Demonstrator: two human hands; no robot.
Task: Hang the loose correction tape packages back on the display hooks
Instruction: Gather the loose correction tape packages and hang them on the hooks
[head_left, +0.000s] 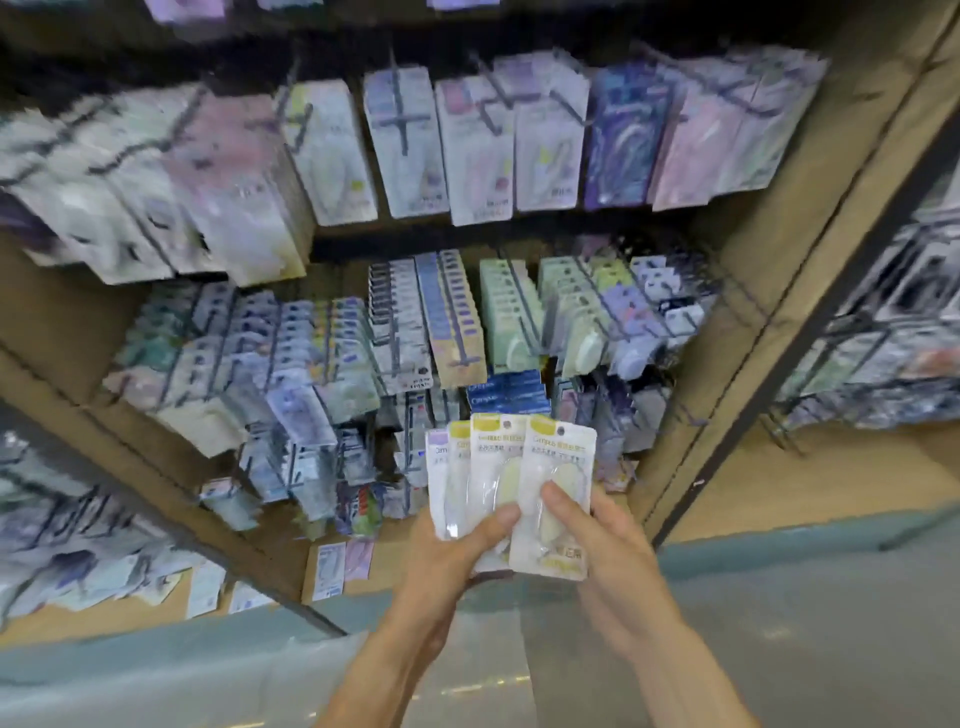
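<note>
I hold a fan of several white correction tape packages (514, 467) with yellow tops in front of the low rows of the display. My left hand (457, 551) grips the fan from below, thumb across the front of the packs. My right hand (597, 540) pinches the frontmost package (558, 457) at its right side, thumb on its blister. Each pack has a small hang hole near the top. Display hooks (462, 332) loaded with similar packages fill the shelf bay behind. The view is blurred.
Rows of hanging packages (400, 140) crowd the upper and middle pegs. A few loose packs (332, 569) lie on the brown bottom shelf at the left. A dark upright frame (810, 322) bounds the bay on the right. Grey floor (779, 623) lies below.
</note>
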